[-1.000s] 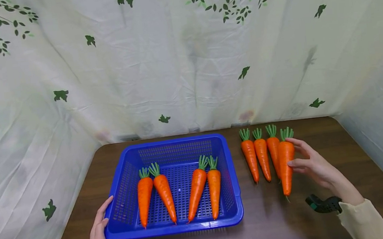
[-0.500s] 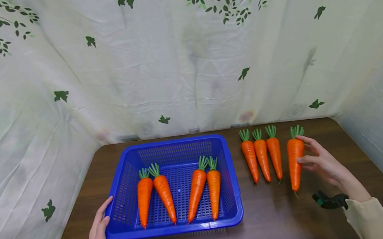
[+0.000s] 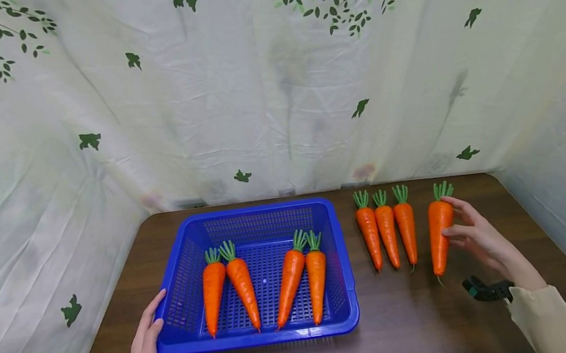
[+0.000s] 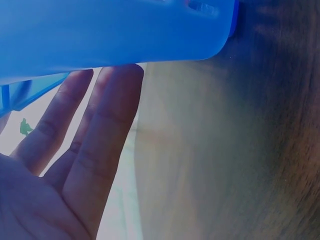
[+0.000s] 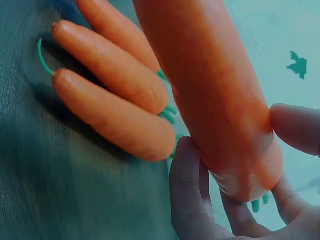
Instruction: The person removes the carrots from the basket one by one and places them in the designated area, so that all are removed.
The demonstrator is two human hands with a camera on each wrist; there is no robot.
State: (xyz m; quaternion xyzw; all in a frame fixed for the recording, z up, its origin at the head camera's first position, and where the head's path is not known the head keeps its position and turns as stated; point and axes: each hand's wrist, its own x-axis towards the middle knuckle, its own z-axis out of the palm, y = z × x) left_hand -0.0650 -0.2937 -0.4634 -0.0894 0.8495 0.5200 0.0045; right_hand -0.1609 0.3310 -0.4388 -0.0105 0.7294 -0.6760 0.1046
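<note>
Head view shows me the person's right hand (image 3: 484, 241) over the right side of the table (image 3: 391, 317), its thumb and fingers partly curled and pinching an orange carrot (image 3: 441, 234) that it reaches from the right. The green top of this carrot points toward the pale cloth (image 3: 233, 101) behind the table, and its thin root tip points toward the wearer. I see it to the right of three loose carrots (image 3: 387, 236) lying side by side, with a gap between it and them. From the right wrist camera I get the grip close up: digits bear on both sides of the carrot near its thick end, and the loose ones lie beyond.

At the near left corner of a blue basket (image 3: 258, 338) I have the left hand (image 3: 142, 346). Through the left wrist camera I find its fingers nearly straight and slightly spread, their tips against the basket.

Inside the basket I count four carrots (image 3: 243, 287), arranged as two pairs with leafy tops together and tips apart. I also see a cream sleeve (image 3: 549, 318) on the right arm and a black wrist device (image 3: 487, 291).
</note>
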